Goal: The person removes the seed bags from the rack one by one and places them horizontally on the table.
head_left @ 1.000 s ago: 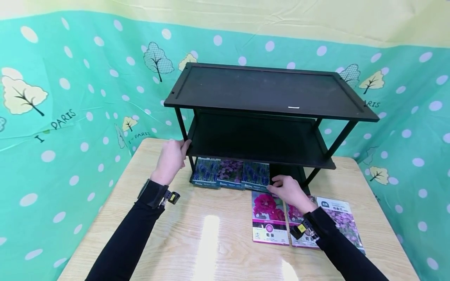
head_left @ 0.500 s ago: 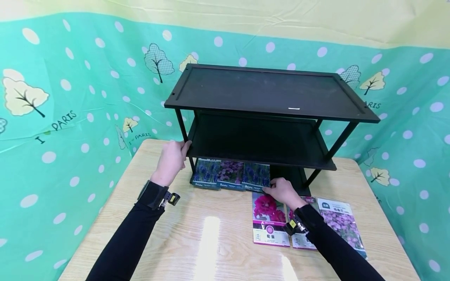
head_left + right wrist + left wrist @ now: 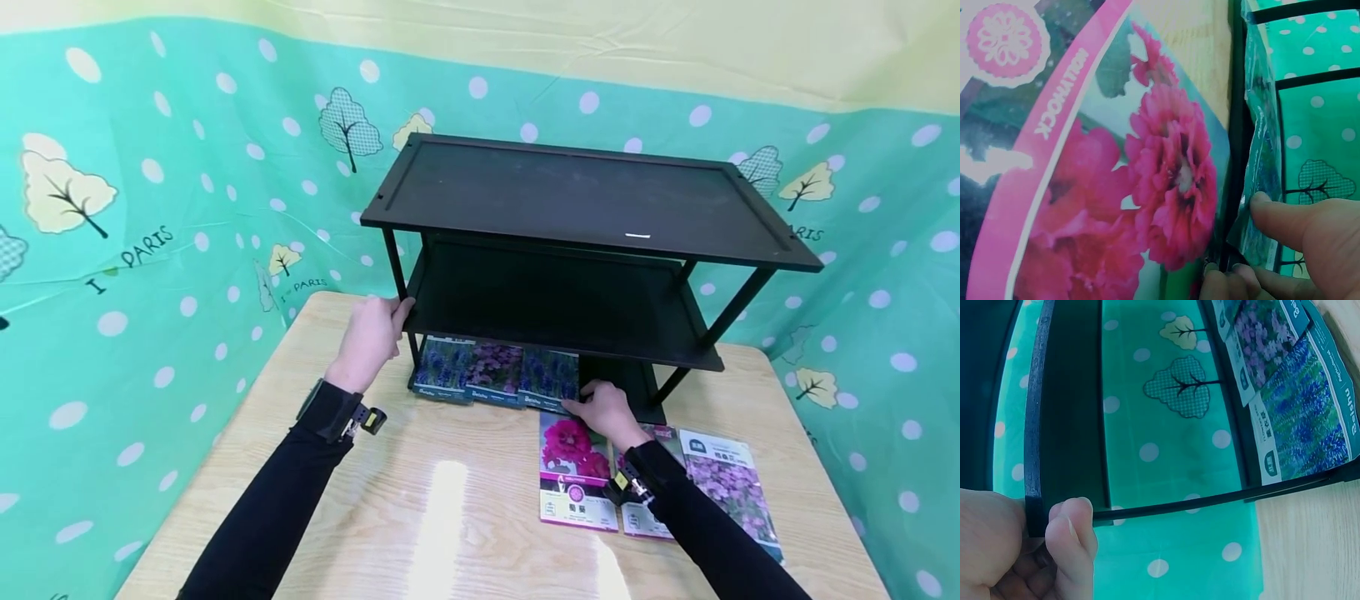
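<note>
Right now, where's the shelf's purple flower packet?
In the head view, the purple flower packet is on the bottom shelf's left half, between two blue flower packets.

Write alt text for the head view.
A person's right hand holds the corner of a flower packet, the rightmost of three on the bottom shelf of a black rack; the left hand grips the left corner of the middle shelf. Three more packets lie on the table in front.

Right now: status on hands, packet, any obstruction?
Left hand gripping black rectangular middle shelf by its corner. Right hand pinching flat blue-flowered packet, rightmost of three on black bottom shelf. Middle shelf hides packet's upper end from above.
</note>
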Motion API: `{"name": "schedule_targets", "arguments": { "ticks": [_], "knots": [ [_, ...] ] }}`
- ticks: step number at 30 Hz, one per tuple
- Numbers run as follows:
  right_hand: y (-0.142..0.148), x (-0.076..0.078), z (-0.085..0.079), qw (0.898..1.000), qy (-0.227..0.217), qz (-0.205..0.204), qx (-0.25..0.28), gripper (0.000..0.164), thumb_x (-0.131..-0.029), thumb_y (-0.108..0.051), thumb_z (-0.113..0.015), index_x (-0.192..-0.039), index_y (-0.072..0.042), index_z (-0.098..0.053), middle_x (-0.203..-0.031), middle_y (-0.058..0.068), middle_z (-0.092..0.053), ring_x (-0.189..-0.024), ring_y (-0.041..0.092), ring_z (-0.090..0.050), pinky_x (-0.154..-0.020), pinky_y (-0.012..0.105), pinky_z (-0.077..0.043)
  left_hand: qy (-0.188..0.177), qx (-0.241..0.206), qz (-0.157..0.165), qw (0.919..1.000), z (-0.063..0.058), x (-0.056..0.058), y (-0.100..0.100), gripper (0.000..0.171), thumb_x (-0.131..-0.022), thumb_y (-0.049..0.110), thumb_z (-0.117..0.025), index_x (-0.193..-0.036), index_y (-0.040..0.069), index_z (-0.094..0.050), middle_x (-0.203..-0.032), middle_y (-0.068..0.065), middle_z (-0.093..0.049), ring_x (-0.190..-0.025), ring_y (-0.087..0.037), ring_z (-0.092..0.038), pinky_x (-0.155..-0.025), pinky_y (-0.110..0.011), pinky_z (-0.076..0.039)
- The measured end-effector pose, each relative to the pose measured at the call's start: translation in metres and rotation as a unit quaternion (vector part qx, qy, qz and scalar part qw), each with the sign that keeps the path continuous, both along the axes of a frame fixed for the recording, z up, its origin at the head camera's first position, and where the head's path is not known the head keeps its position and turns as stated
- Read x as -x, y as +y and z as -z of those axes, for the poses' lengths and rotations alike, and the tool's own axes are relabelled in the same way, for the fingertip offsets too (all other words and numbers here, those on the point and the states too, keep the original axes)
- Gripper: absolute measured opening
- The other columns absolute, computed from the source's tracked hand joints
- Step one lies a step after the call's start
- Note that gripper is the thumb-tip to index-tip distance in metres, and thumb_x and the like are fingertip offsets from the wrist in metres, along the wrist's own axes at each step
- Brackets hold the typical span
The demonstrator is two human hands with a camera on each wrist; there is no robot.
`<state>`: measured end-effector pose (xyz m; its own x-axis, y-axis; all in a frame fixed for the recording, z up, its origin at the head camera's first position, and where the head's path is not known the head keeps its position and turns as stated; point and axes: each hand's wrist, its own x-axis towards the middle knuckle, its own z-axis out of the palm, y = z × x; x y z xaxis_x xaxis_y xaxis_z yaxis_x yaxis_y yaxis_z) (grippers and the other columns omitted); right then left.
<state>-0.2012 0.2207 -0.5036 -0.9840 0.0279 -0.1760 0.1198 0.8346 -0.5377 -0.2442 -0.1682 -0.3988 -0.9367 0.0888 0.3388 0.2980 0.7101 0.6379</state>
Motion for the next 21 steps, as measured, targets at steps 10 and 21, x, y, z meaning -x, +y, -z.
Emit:
{"name": "schedule_targets", "arguments": {
  "ticks": [10, 21],
  "knots": [
    [-0.0050, 0.0001, -0.0014, 0.999, 0.000, 0.034, 0.001, 0.036, -0.093, -0.030, -0.078, -0.103, 0.005, -0.071, -0.093, 0.015, -0.070, -0.074, 0.020, -0.061, -0.063, 0.029, -0.048, -0.005, -0.012, 0.002, 0.9999, 0.0005, 0.0011, 0.0024, 0.045, -0.111, 0.025, -0.050, -0.072, 0.005, -0.061, -0.057, -0.009, -0.056, -0.037, -0.014, -0.054, -0.041, -0.031, -0.050],
    [-0.0065, 0.0021, -0.0044, 0.999, -0.026, 0.043, 0.005, 0.038, -0.093, -0.032, -0.077, -0.067, -0.007, -0.068, -0.056, -0.002, -0.046, -0.054, 0.015, -0.050, -0.051, 0.027, -0.034, -0.006, -0.020, 0.004, 0.9998, 0.0010, 0.0010, 0.0017, 0.044, -0.111, 0.025, -0.049, -0.074, 0.004, -0.061, -0.058, -0.009, -0.055, -0.037, -0.014, -0.055, -0.040, -0.030, -0.050]
  ]
}}
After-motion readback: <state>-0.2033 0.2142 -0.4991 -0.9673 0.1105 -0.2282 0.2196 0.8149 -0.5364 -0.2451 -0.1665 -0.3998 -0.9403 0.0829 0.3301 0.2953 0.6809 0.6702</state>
